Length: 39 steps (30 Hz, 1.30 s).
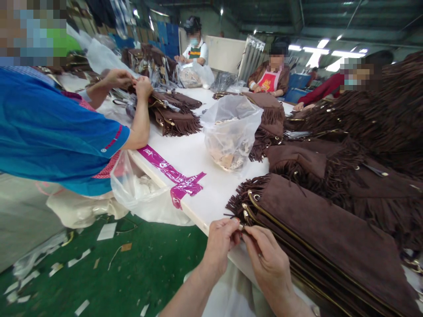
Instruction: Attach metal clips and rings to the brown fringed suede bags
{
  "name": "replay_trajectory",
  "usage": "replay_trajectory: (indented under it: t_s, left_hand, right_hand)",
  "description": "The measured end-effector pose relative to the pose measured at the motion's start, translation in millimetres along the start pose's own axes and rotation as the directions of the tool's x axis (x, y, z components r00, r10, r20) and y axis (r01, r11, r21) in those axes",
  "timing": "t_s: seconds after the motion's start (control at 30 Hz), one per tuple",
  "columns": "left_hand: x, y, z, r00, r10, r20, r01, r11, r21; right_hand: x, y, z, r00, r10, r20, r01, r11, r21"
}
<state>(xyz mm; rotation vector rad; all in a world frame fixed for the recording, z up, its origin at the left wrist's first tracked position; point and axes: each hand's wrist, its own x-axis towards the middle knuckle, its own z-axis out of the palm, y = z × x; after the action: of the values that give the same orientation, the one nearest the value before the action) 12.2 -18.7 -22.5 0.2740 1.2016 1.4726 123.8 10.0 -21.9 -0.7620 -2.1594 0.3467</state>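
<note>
Both my hands meet at the table's front edge, beside the zipper ends of a stack of brown fringed bags (324, 224). My left hand (220, 242) pinches something small at its fingertips, perhaps a zipper pull; it is too small to make out. The thumb and fingers of my right hand (269, 259) close on the same spot from the right. Gold zippers run along the near side of the stack, with metal rings at their left ends. Dark fringe hangs off the stack's left end, just above my fingertips.
A clear plastic bag of small pale pieces (231, 136) stands on the white table (172, 152). Purple tape (165, 169) marks its corner. A person in blue (56, 127) works at the left; several others sit beyond. More brown bags (363, 176) pile up at the right. Scraps litter the green floor (148, 264).
</note>
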Motion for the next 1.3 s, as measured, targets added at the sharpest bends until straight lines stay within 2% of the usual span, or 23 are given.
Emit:
replay_trajectory:
  t_s: [0.3,0.43,0.57,0.67,0.83,0.97,1.1,1.3]
  left_hand:
    - [-4.3,1.8,16.9,0.998,-0.055,-0.025,0.053,0.996,-0.073]
    - [-0.6,2.0,19.3,0.992,-0.112,-0.052,0.106,0.990,-0.094]
    - [0.8,1.2,17.7,0.994,-0.094,-0.054,0.088,0.991,-0.097]
    - [0.8,1.0,15.6,0.997,-0.061,-0.047,0.057,0.995,-0.086]
    - [2.7,2.2,15.4,0.996,-0.071,-0.055,0.068,0.996,-0.055]
    - [4.5,6.6,18.9,0.997,-0.069,-0.044,0.067,0.997,-0.043]
    - [5.0,11.2,23.3,0.998,-0.060,-0.036,0.059,0.997,-0.039]
    - [9.4,12.0,27.4,0.997,-0.076,-0.032,0.075,0.996,-0.039]
  right_hand:
    - [1.3,4.3,-0.1,0.986,-0.149,-0.071,0.136,0.978,-0.159]
    - [6.3,7.7,3.4,0.982,-0.184,-0.030,0.172,0.954,-0.247]
    - [11.5,8.4,2.4,0.974,-0.227,0.020,0.223,0.929,-0.296]
    - [7.4,8.3,-3.5,0.982,-0.179,0.064,0.189,0.953,-0.236]
    - [-1.7,7.2,-14.3,0.998,0.029,0.059,-0.025,0.997,-0.069]
    - [3.0,8.6,-16.9,0.992,0.119,0.041,-0.120,0.992,0.033]
    - [10.0,12.6,-15.8,0.991,0.091,0.100,-0.098,0.993,0.068]
    - [15.6,18.8,-11.3,0.997,0.057,0.054,-0.061,0.995,0.082]
